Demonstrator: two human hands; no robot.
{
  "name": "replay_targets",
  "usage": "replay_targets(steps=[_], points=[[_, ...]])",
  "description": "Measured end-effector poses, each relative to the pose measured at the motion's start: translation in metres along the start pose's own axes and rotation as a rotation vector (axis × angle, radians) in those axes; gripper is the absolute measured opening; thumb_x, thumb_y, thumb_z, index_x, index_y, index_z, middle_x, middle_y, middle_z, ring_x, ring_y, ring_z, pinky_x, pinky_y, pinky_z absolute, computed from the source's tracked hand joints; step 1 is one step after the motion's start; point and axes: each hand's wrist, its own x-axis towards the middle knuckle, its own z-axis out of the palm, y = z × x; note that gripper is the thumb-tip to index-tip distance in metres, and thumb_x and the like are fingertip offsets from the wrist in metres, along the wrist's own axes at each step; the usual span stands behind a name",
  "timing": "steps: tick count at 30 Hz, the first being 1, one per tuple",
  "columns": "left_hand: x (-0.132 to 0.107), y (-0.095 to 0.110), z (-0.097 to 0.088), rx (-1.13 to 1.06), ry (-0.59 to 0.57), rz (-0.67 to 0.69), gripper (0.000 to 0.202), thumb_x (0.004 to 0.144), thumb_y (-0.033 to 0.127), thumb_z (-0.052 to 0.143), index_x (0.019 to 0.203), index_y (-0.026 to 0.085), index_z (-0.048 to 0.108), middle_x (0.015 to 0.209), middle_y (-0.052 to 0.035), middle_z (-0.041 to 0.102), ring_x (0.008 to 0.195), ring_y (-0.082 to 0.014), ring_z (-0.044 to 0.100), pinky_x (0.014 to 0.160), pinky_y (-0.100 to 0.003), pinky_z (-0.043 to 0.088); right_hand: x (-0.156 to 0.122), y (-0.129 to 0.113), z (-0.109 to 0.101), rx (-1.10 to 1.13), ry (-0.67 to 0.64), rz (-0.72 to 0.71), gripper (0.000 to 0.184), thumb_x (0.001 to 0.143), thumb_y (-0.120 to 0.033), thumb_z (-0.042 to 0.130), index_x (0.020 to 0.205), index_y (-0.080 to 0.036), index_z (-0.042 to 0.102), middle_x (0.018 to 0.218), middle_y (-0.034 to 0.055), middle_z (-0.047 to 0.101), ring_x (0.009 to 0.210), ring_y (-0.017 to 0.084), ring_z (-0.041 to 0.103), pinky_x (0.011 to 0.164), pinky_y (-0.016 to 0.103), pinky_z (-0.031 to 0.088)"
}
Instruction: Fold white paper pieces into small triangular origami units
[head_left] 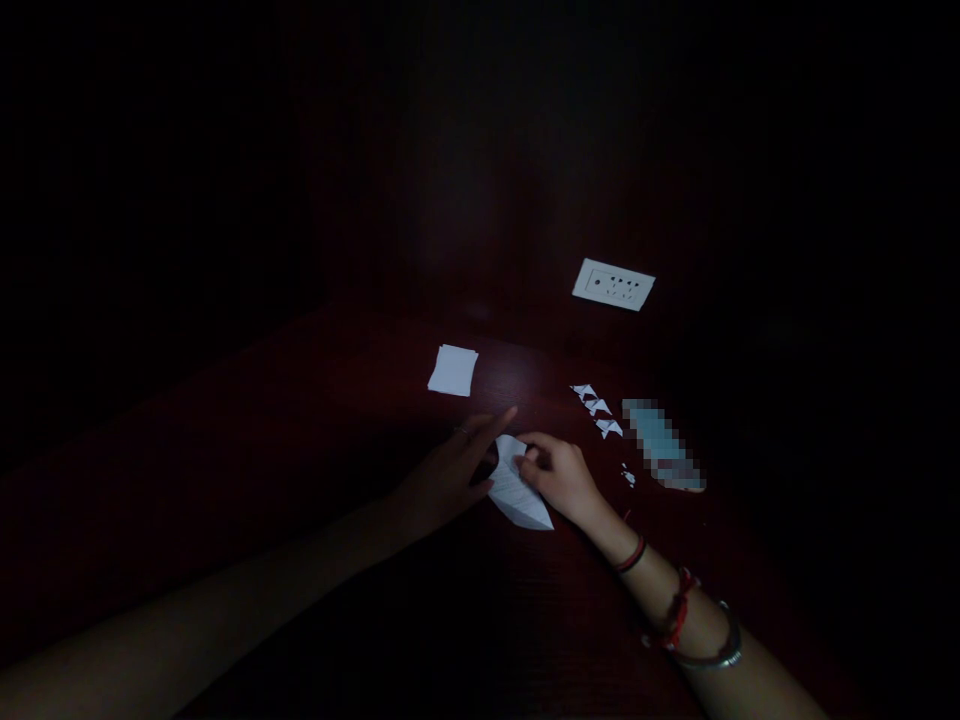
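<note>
White paper (517, 500) part-hidden by left hand (448, 476), right hand (564, 482); table (300, 430) barely visible.

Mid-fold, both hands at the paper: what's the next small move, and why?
Probably press the fold flat. The right hand pinches the paper at its top edge, the left hand lies open beside it, and the paper looks only partly folded next to the triangles nearby.
</note>
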Motion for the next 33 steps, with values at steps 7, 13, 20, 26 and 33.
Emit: replay_targets(steps=[7,13,20,26,33], points=[[-0.0014,0.0028,0.0009,-0.07,-0.04,0.017,0.071,0.073,0.01,0.046,0.13,0.033,0.009,0.127,-0.0059,0.027,0.078,-0.0104,0.055,0.075,-0.028,0.046,-0.0001,0.0008,-0.0004,0.021,0.011,0.011,0.02,0.072,-0.016,0.045,0.089,-0.016,0.055,0.055,-0.0022,0.058,0.051,0.01,0.052,0.054,0.019,0.04],[-0.0004,0.001,-0.0003,-0.076,-0.024,-0.03,0.055,0.08,0.027,0.044,0.128,0.028,0.018,0.123,-0.0075,0.035,0.078,-0.0124,0.056,0.076,-0.03,0.044,-0.0008,0.0018,0.0003,0.019,-0.001,-0.026,0.014,0.072,-0.014,0.044,0.08,-0.017,0.056,0.053,-0.0034,0.055,0.049,0.008,0.051,0.051,0.018,0.038],[0.0015,-0.0004,0.0004,-0.067,0.046,-0.149,0.034,0.075,0.035,0.049,0.104,0.019,0.045,0.103,-0.0049,0.049,0.075,-0.0148,0.057,0.064,-0.027,0.046,-0.0034,0.0,0.0021,0.038,-0.047,-0.096,0.016,0.07,-0.01,0.042,0.075,-0.016,0.057,0.062,-0.0019,0.058,0.056,0.008,0.051,0.052,0.017,0.037],[-0.004,0.0027,0.0042,-0.229,0.054,-0.25,0.044,0.065,0.02,0.054,0.107,0.018,0.041,0.106,-0.0072,0.045,0.067,-0.0114,0.057,0.056,-0.024,0.047,-0.0044,-0.0016,0.0041,0.103,-0.103,-0.034,0.012,0.067,-0.012,0.05,0.074,-0.016,0.058,0.067,0.0,0.06,0.061,0.01,0.054,0.054,0.019,0.04],[-0.0036,0.0001,-0.0006,-0.314,0.014,-0.267,0.042,0.061,0.017,0.057,0.102,0.019,0.046,0.107,-0.0065,0.044,0.071,-0.0113,0.055,0.055,-0.024,0.047,-0.0069,-0.0036,0.0042,0.163,-0.094,0.017,0.013,0.07,-0.025,0.053,0.071,-0.015,0.061,0.065,0.0017,0.061,0.058,0.011,0.054,0.053,0.021,0.041]])
